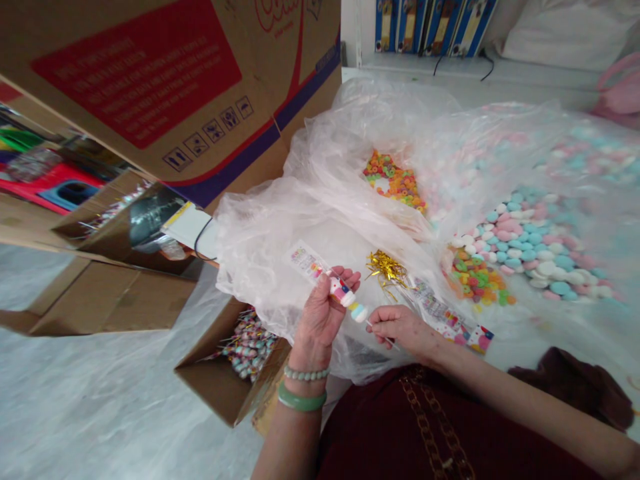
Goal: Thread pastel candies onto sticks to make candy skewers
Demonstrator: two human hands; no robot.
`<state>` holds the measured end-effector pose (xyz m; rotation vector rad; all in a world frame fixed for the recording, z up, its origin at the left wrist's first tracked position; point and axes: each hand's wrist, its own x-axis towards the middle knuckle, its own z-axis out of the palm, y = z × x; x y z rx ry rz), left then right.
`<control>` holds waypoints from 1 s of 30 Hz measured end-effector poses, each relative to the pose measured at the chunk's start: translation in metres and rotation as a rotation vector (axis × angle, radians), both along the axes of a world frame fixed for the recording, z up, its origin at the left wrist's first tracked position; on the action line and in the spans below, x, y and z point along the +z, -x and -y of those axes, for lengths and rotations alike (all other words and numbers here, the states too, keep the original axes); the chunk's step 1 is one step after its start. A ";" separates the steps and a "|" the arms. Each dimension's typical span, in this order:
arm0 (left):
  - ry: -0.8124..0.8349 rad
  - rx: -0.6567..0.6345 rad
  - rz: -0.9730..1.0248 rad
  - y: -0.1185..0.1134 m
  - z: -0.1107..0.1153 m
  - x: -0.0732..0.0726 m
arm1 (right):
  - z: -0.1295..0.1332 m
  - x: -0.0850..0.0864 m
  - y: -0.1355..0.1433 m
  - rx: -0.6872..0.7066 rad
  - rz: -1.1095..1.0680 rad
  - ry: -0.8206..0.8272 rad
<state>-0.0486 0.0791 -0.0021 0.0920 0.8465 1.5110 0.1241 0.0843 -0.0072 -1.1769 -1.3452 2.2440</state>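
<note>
My left hand (320, 310) is closed on a small clear printed bag (306, 263), with thumb and fingers around its mouth. A candy skewer (359, 312) with white, yellow and blue pieces sits partly inside that mouth. Its thin stick points down to the right, and my right hand (397, 325) pinches it. Just beyond lies a bunch of gold twist ties (387, 268). More printed bags (445, 317) rest in a stack near my right wrist.
Plastic sheeting (280, 227) covers the table, with ring candies (395, 180), more colourful rings (477, 277) and pastel round candies (530, 240) on it. A large carton (200, 87) stands at back left. Below left, an open box (200, 367) holds many skewers (247, 343). Dark cloth (575, 383) lies at right.
</note>
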 end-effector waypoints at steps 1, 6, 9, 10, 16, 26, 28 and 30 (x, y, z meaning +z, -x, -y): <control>0.000 -0.009 -0.009 -0.001 0.000 0.000 | 0.000 0.002 0.000 -0.020 -0.044 0.063; 0.004 -0.032 -0.042 -0.003 0.002 0.000 | -0.006 0.004 0.001 -0.001 -0.256 0.464; 0.014 -0.040 -0.065 -0.002 0.002 -0.003 | -0.007 -0.002 0.002 -0.045 -0.216 0.420; 0.026 -0.050 -0.078 -0.001 0.002 -0.004 | -0.006 -0.004 0.002 -0.070 -0.144 0.298; 0.030 -0.053 -0.100 -0.004 0.000 -0.006 | -0.006 -0.004 -0.003 -0.040 0.414 -0.763; 0.036 -0.013 0.012 -0.016 0.000 0.002 | -0.016 -0.003 0.007 -0.094 0.294 -0.588; 0.038 0.017 0.004 -0.017 0.001 0.001 | -0.016 -0.003 0.007 -0.100 0.302 -0.614; 0.040 -0.017 -0.004 -0.021 0.000 0.000 | -0.016 -0.002 0.009 -0.124 0.314 -0.657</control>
